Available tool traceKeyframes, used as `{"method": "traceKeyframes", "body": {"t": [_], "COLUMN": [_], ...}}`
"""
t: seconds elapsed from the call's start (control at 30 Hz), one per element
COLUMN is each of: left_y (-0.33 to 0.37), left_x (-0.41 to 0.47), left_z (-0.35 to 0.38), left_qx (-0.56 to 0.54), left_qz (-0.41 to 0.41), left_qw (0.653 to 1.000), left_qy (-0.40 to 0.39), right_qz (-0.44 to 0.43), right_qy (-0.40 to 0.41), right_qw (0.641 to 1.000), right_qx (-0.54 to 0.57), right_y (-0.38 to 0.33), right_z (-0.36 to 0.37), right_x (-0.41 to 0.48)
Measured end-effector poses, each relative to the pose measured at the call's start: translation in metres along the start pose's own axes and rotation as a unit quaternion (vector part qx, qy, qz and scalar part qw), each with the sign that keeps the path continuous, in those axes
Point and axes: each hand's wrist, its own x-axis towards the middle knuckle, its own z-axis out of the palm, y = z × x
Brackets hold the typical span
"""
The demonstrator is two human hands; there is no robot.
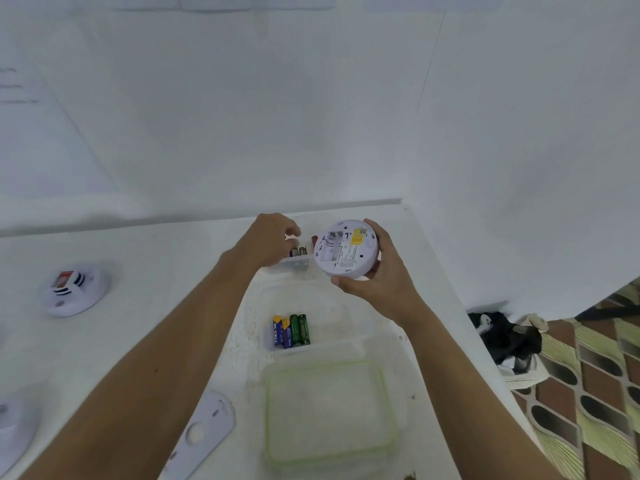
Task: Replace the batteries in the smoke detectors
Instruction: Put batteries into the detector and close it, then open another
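My right hand (pixel 384 285) grips a round white smoke detector (pixel 346 249) with its back turned towards me; a yellow label and an open battery bay show. My left hand (pixel 273 240) reaches over a small white tray (pixel 294 265) just left of the detector, where a few dark batteries (pixel 299 251) stand upright. Its fingers are loosely curled above the battery tops, and I see nothing between them. Nearer to me, blue and green batteries (pixel 291 330) lie side by side in a clear plastic box (pixel 341 308).
A clear lid with a green seal (pixel 329 410) lies near the front. A second detector (pixel 74 289) sits at the left, a third (pixel 14 427) at the lower left, with a white mounting plate (pixel 204 427) beside it. The table's edge runs along the right; a black bag (pixel 505 334) lies on the floor.
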Motion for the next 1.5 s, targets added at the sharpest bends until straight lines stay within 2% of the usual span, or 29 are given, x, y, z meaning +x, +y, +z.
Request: {"method": "traceKeyframes", "body": {"t": [0.17,0.3,0.5,0.7,0.83,0.93,1.0,1.07,1.3,1.5], "left_y": [0.006,0.009,0.01,0.006,0.005,0.011,0.019,0.026,0.043,0.048], "left_x": [0.024,0.029,0.029,0.023,0.014,0.006,-0.001,-0.006,-0.015,-0.028], "left_z": [0.005,0.01,0.012,0.012,0.008,0.002,-0.005,-0.01,-0.005,0.003], "left_qx": [0.06,0.087,0.051,-0.08,-0.164,-0.3,-0.416,-0.458,-0.376,-0.328], "left_qz": [-0.047,-0.058,-0.052,-0.059,-0.045,-0.037,-0.019,0.013,0.053,0.075], "left_qw": [0.993,0.99,0.994,0.995,0.984,0.946,0.902,0.883,0.921,0.936], "left_qy": [-0.089,-0.095,-0.087,-0.012,0.055,0.115,0.116,0.101,0.082,0.104], "right_qz": [0.003,0.0,-0.002,-0.001,0.002,0.004,0.005,0.006,-0.001,-0.003], "right_qy": [0.011,0.01,0.009,0.01,0.007,0.003,-0.001,-0.006,-0.016,-0.018], "right_qw": [1.0,1.0,1.0,1.0,1.0,1.0,1.0,1.0,1.0,0.999], "right_qx": [0.009,-0.002,-0.007,-0.005,0.002,0.002,0.001,0.001,0.015,0.029], "right_y": [0.004,0.004,0.005,0.001,0.0,0.001,0.001,0.001,-0.003,-0.008], "right_z": [-0.003,-0.006,-0.008,-0.008,-0.008,-0.008,-0.007,-0.006,-0.002,0.0], "right_x": [0.007,0.012,0.014,0.014,0.013,0.012,0.011,0.01,0.007,0.003]}}
